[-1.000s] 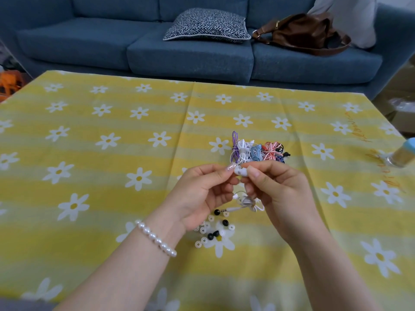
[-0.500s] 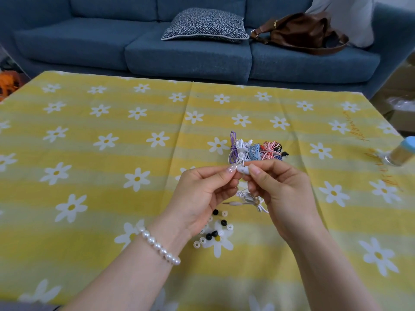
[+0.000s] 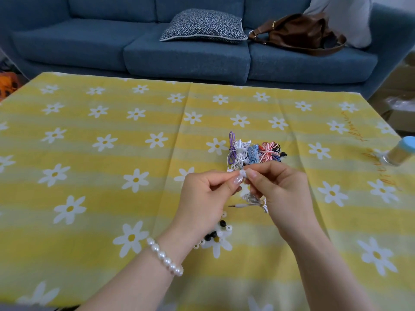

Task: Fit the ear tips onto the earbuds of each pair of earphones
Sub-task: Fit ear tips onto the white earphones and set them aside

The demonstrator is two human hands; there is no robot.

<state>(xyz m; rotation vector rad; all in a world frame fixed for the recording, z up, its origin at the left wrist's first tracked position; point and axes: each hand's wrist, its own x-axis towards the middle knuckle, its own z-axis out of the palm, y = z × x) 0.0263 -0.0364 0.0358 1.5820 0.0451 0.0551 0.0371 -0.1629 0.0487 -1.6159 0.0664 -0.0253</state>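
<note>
Above the table's middle, my left hand [image 3: 208, 191] and my right hand [image 3: 278, 187] meet fingertip to fingertip. Between them sits a small white ear tip [image 3: 242, 173], pinched by my left thumb and finger. My right hand pinches a white earbud of a white earphone; the earphone's coiled cable [image 3: 252, 199] and jack plug [image 3: 237, 206] hang below my fingers. Loose white and black ear tips [image 3: 215, 234] lie on the cloth under my left wrist. A pile of coiled earphones [image 3: 253, 151] in purple, white, blue, red and black lies just beyond my hands.
The table wears a yellow daisy-print cloth [image 3: 112, 153]. A bottle with a blue cap [image 3: 402, 151] lies at the right edge. Beyond the table stands a blue sofa [image 3: 179, 55] with a patterned cushion [image 3: 202, 25] and a brown bag [image 3: 301, 32].
My hands stay joined at the fingertips and have barely shifted. The white cable's dangling jack plug has swung and now points left below my hands.
</note>
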